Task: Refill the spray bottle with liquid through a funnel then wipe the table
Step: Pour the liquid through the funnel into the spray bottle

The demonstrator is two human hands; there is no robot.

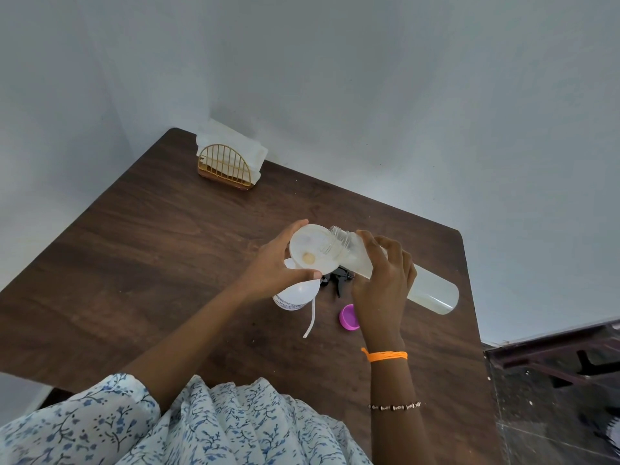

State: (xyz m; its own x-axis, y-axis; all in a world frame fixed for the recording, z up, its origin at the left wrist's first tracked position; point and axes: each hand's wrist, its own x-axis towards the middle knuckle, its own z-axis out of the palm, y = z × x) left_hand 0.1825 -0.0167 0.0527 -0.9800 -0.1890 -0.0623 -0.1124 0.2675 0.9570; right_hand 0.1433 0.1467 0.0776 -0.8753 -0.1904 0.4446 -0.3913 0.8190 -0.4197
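Head view. Pale grey walls meet in a corner behind a dark wood-grain counter (161, 236) pushed against them.

My left hand (271, 263) is curled around the rim of a translucent funnel (313, 251), thumb on the near edge and fingers on the far one; I judge this keeps the funnel upright and steady in the neck of the spray bottle (295, 295), which stands directly below it, mostly hidden by the funnel and my hand.

My right hand (385, 280) is closed around the upper body of a long clear refill bottle (429, 290), tilted so that its threaded open mouth lies over the funnel bowl, base raised toward the right. This pose suits pouring; whether liquid is flowing I cannot tell.

A black trigger head (339, 278) lies on the counter just behind the spray bottle, with its white dip tube (310, 318) trailing toward me, presumably set aside to open the neck. A purple cap (349, 317) rests beside my right wrist, probably from the refill bottle.

A gold wire holder (224, 169) with white napkins (231, 142) stands at the far corner, within reach for wiping.

Blue print circles the spray bottle's body; it is too small to read. No brand is legible.
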